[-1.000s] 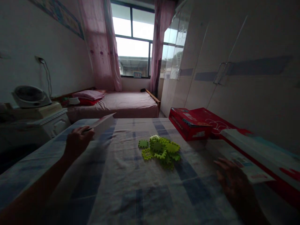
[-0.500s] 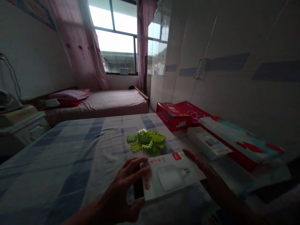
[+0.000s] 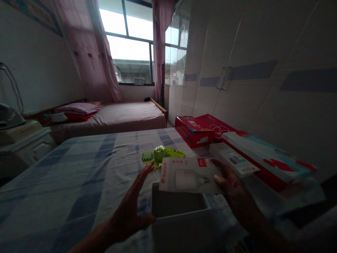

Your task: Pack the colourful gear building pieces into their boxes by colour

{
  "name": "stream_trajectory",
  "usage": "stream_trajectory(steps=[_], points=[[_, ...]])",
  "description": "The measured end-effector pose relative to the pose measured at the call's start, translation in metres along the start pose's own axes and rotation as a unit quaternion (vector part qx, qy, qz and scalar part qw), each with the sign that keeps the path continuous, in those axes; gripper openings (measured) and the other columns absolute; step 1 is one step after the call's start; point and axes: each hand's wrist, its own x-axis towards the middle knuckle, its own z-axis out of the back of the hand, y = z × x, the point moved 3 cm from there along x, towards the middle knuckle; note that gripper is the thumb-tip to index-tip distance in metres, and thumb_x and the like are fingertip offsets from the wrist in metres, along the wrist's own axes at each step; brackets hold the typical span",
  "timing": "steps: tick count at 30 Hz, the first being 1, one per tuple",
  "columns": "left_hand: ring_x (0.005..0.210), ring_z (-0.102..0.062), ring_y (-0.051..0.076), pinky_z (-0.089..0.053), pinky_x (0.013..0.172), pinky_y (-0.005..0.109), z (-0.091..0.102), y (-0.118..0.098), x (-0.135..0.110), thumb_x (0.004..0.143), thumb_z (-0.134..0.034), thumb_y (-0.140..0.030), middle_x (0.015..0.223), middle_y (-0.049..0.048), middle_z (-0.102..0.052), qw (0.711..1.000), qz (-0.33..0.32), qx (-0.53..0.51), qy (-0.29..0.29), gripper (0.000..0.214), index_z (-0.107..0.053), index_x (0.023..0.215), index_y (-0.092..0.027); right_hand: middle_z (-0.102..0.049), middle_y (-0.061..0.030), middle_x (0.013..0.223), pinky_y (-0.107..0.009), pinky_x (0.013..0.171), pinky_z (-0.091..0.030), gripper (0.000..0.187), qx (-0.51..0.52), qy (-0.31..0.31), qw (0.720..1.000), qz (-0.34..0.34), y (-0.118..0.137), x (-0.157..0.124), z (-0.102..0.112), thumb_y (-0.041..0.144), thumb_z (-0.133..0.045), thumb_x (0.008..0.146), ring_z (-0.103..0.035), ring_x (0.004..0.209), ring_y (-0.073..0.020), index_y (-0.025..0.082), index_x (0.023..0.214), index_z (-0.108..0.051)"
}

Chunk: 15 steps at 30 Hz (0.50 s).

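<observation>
Near the bed's front edge, I hold my right hand (image 3: 231, 182) gripping the white lid (image 3: 191, 174), long axis crosswise, red lettering unreadable; my left hand (image 3: 131, 211), fingers spread, steadies the open box (image 3: 179, 211).

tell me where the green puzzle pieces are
In the head view the green puzzle pieces lie piled mid-bed on the checked sheet, just beyond the white lid in the right hand, left of the red box.

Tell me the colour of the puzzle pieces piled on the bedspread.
Bright lime green. The foam puzzle pieces show best in the head view, just beyond the white lid.
</observation>
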Motion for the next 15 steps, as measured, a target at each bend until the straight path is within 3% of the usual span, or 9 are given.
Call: stream_trajectory(steps=[2,4,7,9,11,13,15], points=[[0.134,-0.027,0.03,-0.033,0.106,0.049,0.004,-0.002,0.008,0.075,-0.054,-0.059,0.15,0.0069,-0.022,0.995,0.058,-0.057,-0.054,0.082,-0.017,0.142,-0.032,-0.055,-0.0097,0.122,-0.039,0.082,-0.051,0.056,0.042,0.065,0.997,0.003,0.003,-0.003,-0.023,0.035,-0.05,0.079,-0.059,0.098,-0.0232,0.022,0.132,-0.036],[0.128,-0.038,0.029,-0.044,0.099,0.043,0.005,0.0,0.016,0.076,-0.056,-0.055,0.145,0.0083,-0.032,0.98,0.149,-0.112,-0.066,0.072,-0.028,0.138,-0.031,-0.055,-0.0088,0.121,-0.039,0.083,-0.051,0.056,0.074,0.115,0.991,0.008,0.005,-0.008,-0.042,0.032,-0.052,0.079,-0.059,0.099,-0.022,0.024,0.132,-0.034],[0.108,-0.058,0.028,-0.053,0.082,0.037,0.007,0.008,0.023,0.075,-0.058,-0.053,0.134,0.0129,-0.048,0.935,0.289,-0.191,-0.082,0.071,-0.033,0.136,-0.024,-0.055,-0.0077,0.121,-0.037,0.081,-0.051,0.057,0.12,0.177,0.977,0.003,0.005,-0.014,-0.06,0.028,-0.051,0.081,-0.059,0.099,-0.0208,0.026,0.134,-0.03],[0.091,-0.065,0.025,-0.055,0.071,0.035,0.012,0.012,0.026,0.072,-0.06,-0.053,0.124,0.0121,-0.057,0.908,0.345,-0.218,-0.097,0.074,-0.034,0.135,-0.022,-0.055,-0.0083,0.121,-0.038,0.081,-0.051,0.06,0.124,0.211,0.97,0.005,0.004,-0.017,-0.065,0.028,-0.049,0.083,-0.059,0.099,-0.0208,0.026,0.137,-0.025],[0.077,-0.067,0.022,-0.055,0.061,0.032,0.023,0.015,0.027,0.07,-0.062,-0.052,0.108,0.0079,-0.065,0.895,0.37,-0.231,-0.098,0.074,-0.038,0.133,-0.023,-0.055,-0.0098,0.121,-0.041,0.084,-0.049,0.067,0.065,0.215,0.974,0.04,0.003,-0.016,-0.062,0.032,-0.05,0.084,-0.059,0.1,-0.0217,0.026,0.142,-0.015],[0.063,-0.065,0.02,-0.051,0.05,0.028,0.041,0.02,0.028,0.069,-0.062,-0.053,0.091,0.0037,-0.069,0.892,0.379,-0.217,-0.12,0.073,-0.039,0.133,-0.025,-0.051,-0.0116,0.126,-0.046,0.092,-0.043,0.079,-0.06,0.188,0.974,0.109,0.001,-0.012,-0.049,0.038,-0.056,0.081,-0.054,0.109,-0.0244,0.027,0.144,-0.009],[0.051,-0.061,0.017,-0.045,0.04,0.024,0.067,0.032,0.025,0.067,-0.062,-0.054,0.082,0.003,-0.07,0.895,0.389,-0.144,-0.164,0.072,-0.044,0.13,-0.025,-0.039,-0.013,0.138,-0.051,0.102,-0.032,0.09,-0.2,0.187,0.948,0.162,-0.003,-0.006,-0.035,0.044,-0.065,0.073,-0.039,0.125,-0.0287,0.027,0.144,-0.013]])
